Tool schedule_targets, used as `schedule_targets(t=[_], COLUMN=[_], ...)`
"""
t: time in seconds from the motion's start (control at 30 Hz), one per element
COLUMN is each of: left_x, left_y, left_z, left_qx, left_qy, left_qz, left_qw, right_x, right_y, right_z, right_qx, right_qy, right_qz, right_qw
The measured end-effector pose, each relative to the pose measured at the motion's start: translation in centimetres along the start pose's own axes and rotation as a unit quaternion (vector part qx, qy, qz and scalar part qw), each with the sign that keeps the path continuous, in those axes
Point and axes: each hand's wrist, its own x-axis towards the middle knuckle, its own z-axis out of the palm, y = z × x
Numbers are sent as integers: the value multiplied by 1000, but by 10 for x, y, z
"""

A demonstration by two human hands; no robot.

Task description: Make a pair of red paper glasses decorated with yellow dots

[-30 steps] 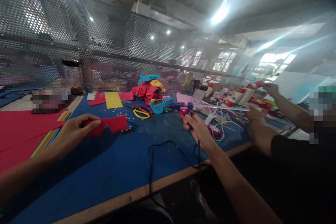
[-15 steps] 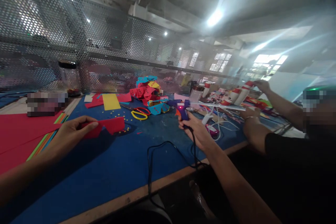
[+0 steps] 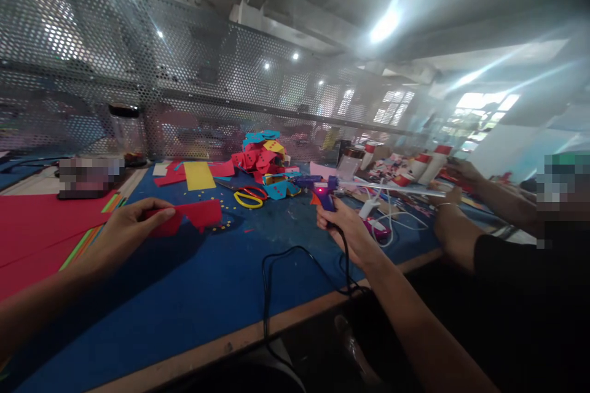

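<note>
My left hand pinches a folded red paper piece just above the blue table mat. My right hand is closed round the grip of a purple glue gun with a red light lit; its nozzle points left and a clear glue stick juts out to the right. The gun's black cord loops over the mat and drops off the front edge. The two hands are well apart, with the paper left of the gun.
Yellow-handled scissors, a yellow sheet and a heap of red and blue paper shapes lie behind. Red sheets lie at left. A perforated metal screen closes the back. Another person's arms work at right among white and red cones.
My right hand with the glue gun has shifted slightly, staying near the same spot. The other person's far hand has lowered. My left hand still holds the red paper.
</note>
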Motion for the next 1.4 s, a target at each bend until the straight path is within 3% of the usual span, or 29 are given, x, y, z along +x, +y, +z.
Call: schedule_targets(t=[0.2,0.4,0.63,0.77,1.03,1.17,1.27,1.4], left_x=[5,5,9,13,15,15,14,13], left_y=[-1,6,5,0,-8,-4,0,6], left_z=[-4,-6,-15,-20,-17,-15,-14,-11], left_qx=[-45,-68,-78,-48,-14,-18,-13,-19], left_qy=[11,36,64,90,75,63,58,45], left_qz=[-4,-21,-39,-64,-132,-149,-155,-152], left_qw=[999,997,994,993,988,987,986,987], right_x=[7,28,66,80,74,65,56,46], right_y=[-9,-17,-14,-4,28,28,32,45], right_z=[21,59,104,119,119,119,118,115], right_qx=[-87,-146,-80,-84,-163,-193,-206,-268], right_qy=[-19,-58,-121,-123,-127,-93,-115,-84], right_qz=[-7,-16,-33,-28,73,45,12,-16], right_qw=[996,987,989,988,976,976,972,960])
